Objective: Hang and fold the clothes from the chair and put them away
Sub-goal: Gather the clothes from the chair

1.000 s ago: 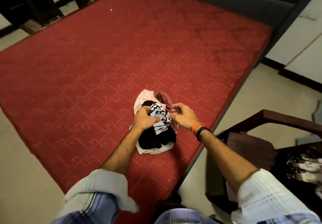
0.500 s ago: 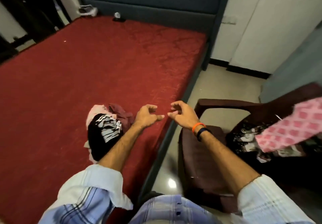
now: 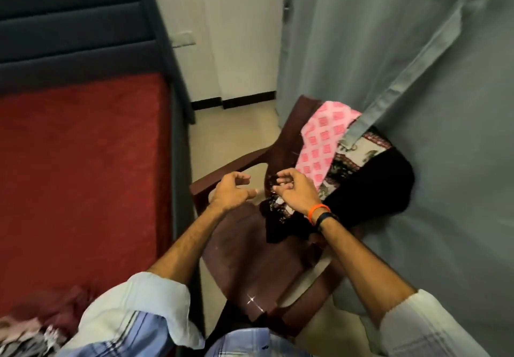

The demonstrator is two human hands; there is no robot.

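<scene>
Head view: both hands reach over the dark brown chair that stands just beside the bed. The left hand hovers above the chair's near armrest, fingers loosely curled and holding nothing. The right hand hangs over the clothes at the back of the seat, fingers bent toward the patterned edge of a black garment — whether it already pinches the cloth I cannot tell. That garment spills from the backrest down onto the seat, and a pink checked cloth lies draped over the top of the backrest, touching it. A grey curtain hangs against the chair's far side, its hem resting across the pink cloth. At the bed's near corner lies a blurred heap of clothes — pink, maroon, black and white.
</scene>
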